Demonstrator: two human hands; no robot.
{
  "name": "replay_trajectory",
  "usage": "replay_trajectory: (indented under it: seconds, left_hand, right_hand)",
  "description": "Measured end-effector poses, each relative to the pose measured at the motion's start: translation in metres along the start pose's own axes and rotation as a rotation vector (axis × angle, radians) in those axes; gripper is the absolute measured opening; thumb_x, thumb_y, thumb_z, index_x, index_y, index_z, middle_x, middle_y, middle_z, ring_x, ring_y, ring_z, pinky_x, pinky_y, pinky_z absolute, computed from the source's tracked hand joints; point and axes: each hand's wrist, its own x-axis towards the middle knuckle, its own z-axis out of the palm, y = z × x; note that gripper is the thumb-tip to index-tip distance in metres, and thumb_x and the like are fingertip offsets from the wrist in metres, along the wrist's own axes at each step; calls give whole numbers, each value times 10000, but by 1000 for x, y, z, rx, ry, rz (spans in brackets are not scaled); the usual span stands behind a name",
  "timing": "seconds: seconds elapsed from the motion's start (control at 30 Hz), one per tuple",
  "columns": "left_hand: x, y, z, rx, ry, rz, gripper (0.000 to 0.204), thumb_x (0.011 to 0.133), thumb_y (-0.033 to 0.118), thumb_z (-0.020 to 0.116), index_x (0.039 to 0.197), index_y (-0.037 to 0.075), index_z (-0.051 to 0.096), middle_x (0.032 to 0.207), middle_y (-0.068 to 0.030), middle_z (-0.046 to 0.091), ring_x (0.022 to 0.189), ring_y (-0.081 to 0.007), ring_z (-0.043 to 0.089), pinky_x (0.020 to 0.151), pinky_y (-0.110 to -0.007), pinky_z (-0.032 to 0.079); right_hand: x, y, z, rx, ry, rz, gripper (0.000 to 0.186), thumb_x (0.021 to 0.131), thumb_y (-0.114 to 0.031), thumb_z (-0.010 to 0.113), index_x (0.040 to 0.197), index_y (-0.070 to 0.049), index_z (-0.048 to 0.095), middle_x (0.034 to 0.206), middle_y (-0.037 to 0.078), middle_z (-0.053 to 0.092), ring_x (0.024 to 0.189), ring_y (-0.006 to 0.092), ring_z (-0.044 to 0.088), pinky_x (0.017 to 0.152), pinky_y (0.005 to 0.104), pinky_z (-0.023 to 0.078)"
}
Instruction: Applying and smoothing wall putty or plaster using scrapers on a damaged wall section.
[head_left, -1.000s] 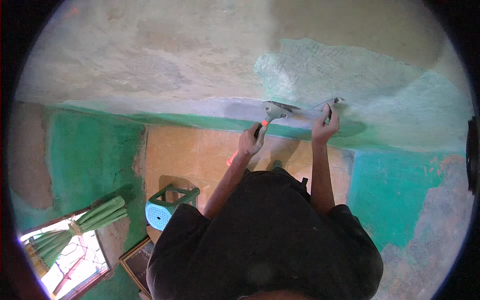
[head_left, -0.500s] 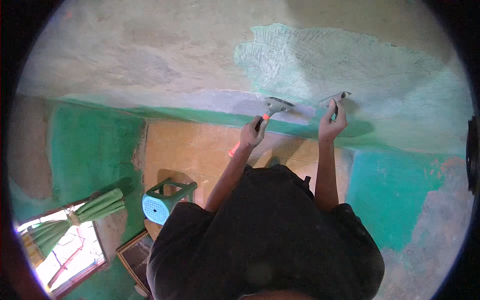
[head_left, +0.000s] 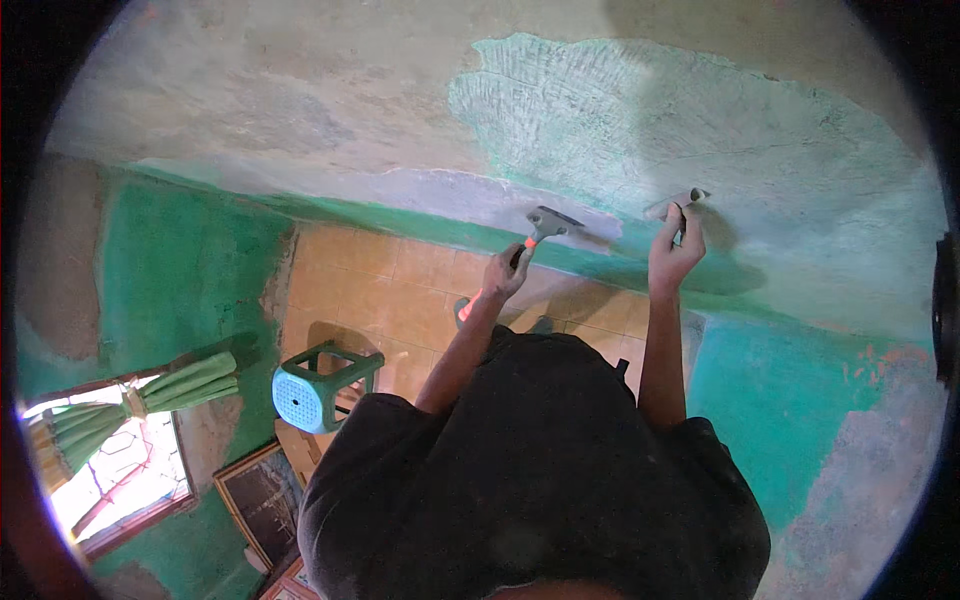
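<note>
My left hand is closed around the handle of a scraper with a wide grey head, a dark blade edge and an orange collar. Its head is at the lower part of the wall, near a pale smooth strip just above the green band; contact cannot be made out. To the right, the fingers of my right hand pinch a grey curled piece with an open, rolled end. That piece lies close against the scuffed pale-green patch; its exact kind is unclear.
A stool with a light-blue seat and dark green legs lies tipped over on the tiled floor to my left. Beyond it are a framed picture and a window with a tied green curtain. Green walls flank both sides.
The view has tilted slightly. In the picture, the scraper in my left hand sits a little lower, and my right hand with the curled piece is slightly further right and lower.
</note>
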Motion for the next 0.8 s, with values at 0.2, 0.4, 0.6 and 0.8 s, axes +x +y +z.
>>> replay_trajectory:
  seconds: [0.2, 0.4, 0.6, 0.8]
  left_hand:
    - [5, 11, 3, -16, -15, -28, 377, 951, 366, 549, 829, 10, 563, 591, -185, 497, 512, -312, 492, 508, -410, 373]
    - [-9, -7, 6, -65, -22, -106, 425, 957, 386, 535, 820, -15, 563, 588, -184, 476, 515, -253, 461, 515, -399, 362]
    - [1, 3, 7, -58, -8, -103, 422, 959, 395, 522, 853, -9, 580, 594, -182, 482, 524, -238, 463, 524, -392, 367]
    - [-9, -12, 12, -25, -2, -108, 414, 953, 404, 525, 860, 5, 586, 588, -184, 480, 516, -246, 471, 515, -398, 367]
  right_hand:
    - [2, 0, -4, 0, -7, -21, 109, 908, -73, 619, 917, 26, 662, 757, 109, 662, 638, 200, 614, 595, 312, 469]
    - [2, 1, -3, 14, -26, -1, 115, 905, -83, 622, 920, 23, 665, 755, 109, 660, 638, 206, 605, 601, 313, 464]
    - [4, -1, -3, 17, -11, -9, 111, 909, -81, 612, 913, 17, 664, 761, 112, 652, 644, 197, 594, 595, 311, 451]
    - [5, -6, -3, 46, -21, -10, 101, 916, -72, 600, 924, 14, 654, 760, 95, 625, 633, 184, 558, 583, 307, 430]
